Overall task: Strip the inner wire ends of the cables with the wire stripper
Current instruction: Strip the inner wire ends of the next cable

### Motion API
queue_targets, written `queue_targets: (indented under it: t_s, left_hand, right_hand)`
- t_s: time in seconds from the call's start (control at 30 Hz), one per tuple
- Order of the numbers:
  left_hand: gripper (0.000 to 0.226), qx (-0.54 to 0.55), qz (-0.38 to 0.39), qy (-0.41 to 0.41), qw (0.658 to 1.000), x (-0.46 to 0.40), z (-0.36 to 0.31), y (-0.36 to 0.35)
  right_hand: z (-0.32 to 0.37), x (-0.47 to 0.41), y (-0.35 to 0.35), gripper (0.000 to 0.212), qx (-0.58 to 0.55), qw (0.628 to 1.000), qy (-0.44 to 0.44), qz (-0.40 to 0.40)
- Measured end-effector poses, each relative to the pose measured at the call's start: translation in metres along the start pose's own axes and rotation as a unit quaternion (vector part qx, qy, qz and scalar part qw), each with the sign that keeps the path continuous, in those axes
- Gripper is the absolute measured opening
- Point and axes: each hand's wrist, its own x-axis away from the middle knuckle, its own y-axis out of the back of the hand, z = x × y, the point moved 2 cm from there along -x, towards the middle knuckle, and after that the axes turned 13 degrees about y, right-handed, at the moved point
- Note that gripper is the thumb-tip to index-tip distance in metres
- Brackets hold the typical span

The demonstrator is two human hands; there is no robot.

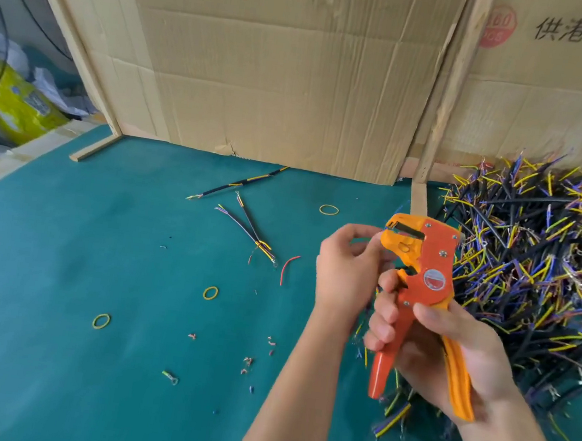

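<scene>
An orange wire stripper [430, 272] stands upright above the green mat, jaws at the top left. My right hand [450, 348] grips its two handles, fingers curled round them. My left hand [346, 268] is right beside the jaws and pinches a thin wire end that reaches into them; most of that cable is hidden behind my hands, with its coloured wires showing below them [391, 415]. A large pile of black cables with blue and yellow inner wires [542, 268] lies at the right.
A few loose cables [245, 221] and a red wire scrap [289, 266] lie mid-mat. Yellow rubber bands [210, 293] and small insulation bits [247, 360] are scattered on the green mat [72, 265]. Cardboard walls [283, 71] close off the back.
</scene>
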Motion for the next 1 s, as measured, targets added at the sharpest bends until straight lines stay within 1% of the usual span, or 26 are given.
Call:
queue_targets:
  t_s: [0.03, 0.07, 0.1, 0.13, 0.17, 0.23, 0.27, 0.3, 0.33, 0.37, 0.43, 0.5, 0.57, 0.6, 0.67, 0.7, 0.77, 0.8, 0.83, 0.9, 0.93, 1.0]
  left_hand:
    - [0.01, -0.069, 0.024, -0.025, 0.997, -0.008, -0.01, -0.004]
    - [0.013, -0.147, 0.034, -0.058, 0.987, -0.016, -0.019, -0.004]
    - [0.015, -0.219, 0.024, -0.085, 0.972, -0.025, -0.026, 0.001]
    - [0.019, -0.279, -0.014, -0.1, 0.955, -0.034, -0.03, 0.012]
    - [0.021, -0.327, -0.07, -0.097, 0.937, -0.045, -0.032, 0.028]
    - [0.024, -0.41, -0.185, -0.045, 0.892, -0.067, -0.026, 0.07]
    - [0.027, -0.452, -0.214, -0.003, 0.866, -0.074, -0.02, 0.089]
    - [0.03, -0.489, -0.22, 0.034, 0.843, -0.079, -0.012, 0.104]
    - [0.033, -0.514, -0.215, 0.053, 0.829, -0.083, -0.004, 0.115]
    - [0.037, -0.522, -0.213, 0.056, 0.824, -0.086, 0.004, 0.123]
    - [0.039, -0.493, -0.234, 0.046, 0.837, -0.092, 0.012, 0.132]
    - [0.028, -0.465, -0.26, 0.055, 0.844, -0.097, 0.011, 0.139]
    - [0.015, -0.483, -0.265, 0.079, 0.831, -0.101, 0.008, 0.145]
    - [0.012, -0.502, -0.26, 0.087, 0.821, -0.103, 0.006, 0.148]
    - [0.018, -0.537, -0.243, 0.093, 0.802, -0.106, 0.0, 0.152]
    - [0.021, -0.546, -0.234, 0.097, 0.799, -0.108, -0.004, 0.153]
    - [0.024, -0.535, -0.226, 0.101, 0.808, -0.11, -0.016, 0.156]
    - [0.024, -0.512, -0.229, 0.094, 0.822, -0.108, -0.022, 0.157]
    - [0.022, -0.476, -0.229, 0.083, 0.845, -0.104, -0.028, 0.157]
    - [0.02, -0.368, -0.208, 0.063, 0.904, -0.087, -0.035, 0.152]
    - [0.021, -0.311, -0.185, 0.055, 0.931, -0.073, -0.035, 0.147]
    - [0.024, -0.214, -0.133, 0.032, 0.967, -0.037, -0.028, 0.133]
  right_hand:
    - [0.0, 0.0, 0.001, 0.038, 0.0, 1.0, 0.003, 0.0]
    - [0.001, 0.0, 0.002, 0.04, 0.006, 1.0, 0.006, -0.008]
    - [0.001, 0.0, 0.004, 0.043, 0.014, 1.0, 0.009, -0.017]
    - [0.001, 0.0, 0.005, 0.044, 0.02, 0.999, 0.012, -0.023]
    - [0.0, 0.0, 0.005, 0.045, 0.025, 0.999, 0.014, -0.027]
    - [-0.003, -0.001, 0.005, 0.046, 0.035, 0.999, 0.014, -0.035]
    - [-0.004, -0.002, 0.005, 0.047, 0.039, 0.998, 0.012, -0.039]
    - [-0.006, -0.003, 0.004, 0.047, 0.041, 0.998, 0.009, -0.042]
    - [-0.008, -0.003, 0.003, 0.048, 0.042, 0.998, 0.004, -0.045]
    - [-0.01, -0.004, 0.002, 0.048, 0.044, 0.998, -0.002, -0.047]
    - [-0.014, -0.004, 0.0, 0.048, 0.057, 0.997, -0.01, -0.051]
    - [-0.017, -0.005, 0.0, 0.048, 0.065, 0.996, -0.015, -0.055]
    - [-0.019, -0.006, -0.002, 0.047, 0.07, 0.996, -0.022, -0.051]
    - [-0.019, -0.006, -0.002, 0.047, 0.074, 0.996, -0.026, -0.051]
    - [-0.021, -0.006, -0.002, 0.046, 0.077, 0.995, -0.03, -0.055]
    - [-0.023, -0.006, -0.002, 0.046, 0.078, 0.995, -0.03, -0.059]
    - [-0.025, -0.007, -0.001, 0.047, 0.084, 0.994, -0.032, -0.067]
    - [-0.026, -0.008, -0.001, 0.048, 0.087, 0.993, -0.036, -0.067]
    - [-0.027, -0.008, -0.002, 0.049, 0.089, 0.993, -0.039, -0.066]
    - [-0.027, -0.008, 0.0, 0.048, 0.092, 0.993, -0.038, -0.066]
    - [-0.027, -0.008, 0.001, 0.048, 0.092, 0.993, -0.035, -0.068]
    - [-0.026, -0.008, 0.001, 0.049, 0.097, 0.992, -0.029, -0.073]
